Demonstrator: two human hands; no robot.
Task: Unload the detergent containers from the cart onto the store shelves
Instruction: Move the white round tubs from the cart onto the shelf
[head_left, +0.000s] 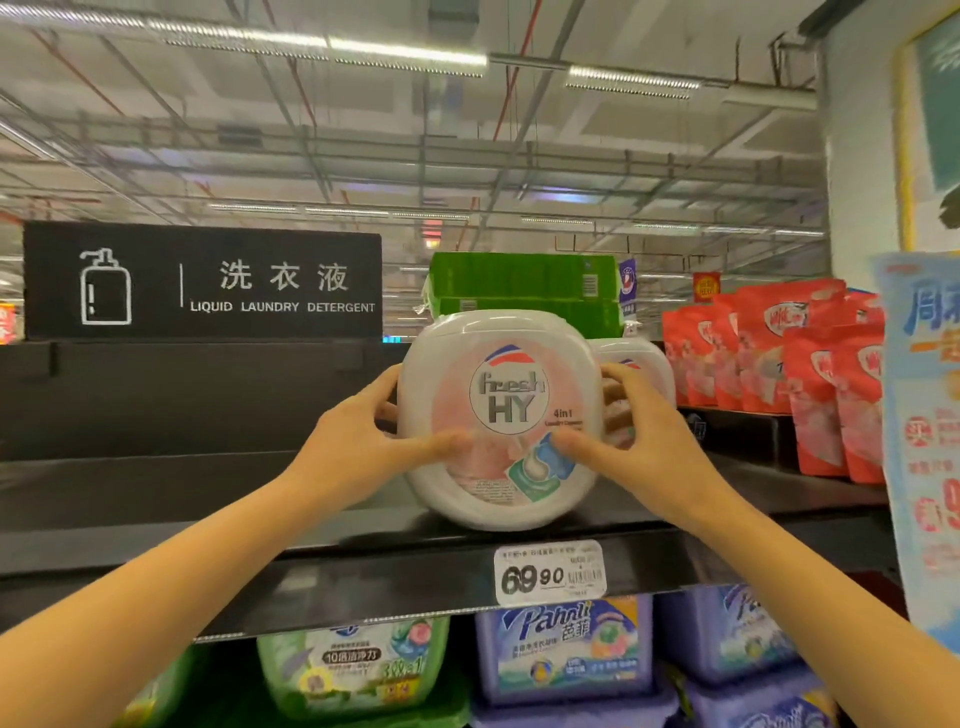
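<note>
My left hand (358, 436) at nine o'clock and right hand (631, 434) at three squeeze the detergent tub (501, 415), a pinching grip steadying it upright on the shelf (311, 525).

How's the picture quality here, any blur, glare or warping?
Head view: wide-angle warping bends the shelf edge and ceiling lights; tub label and sign read sharp; both hands slightly motion-blurred; price tag soft; right-edge poster smeared.
</note>
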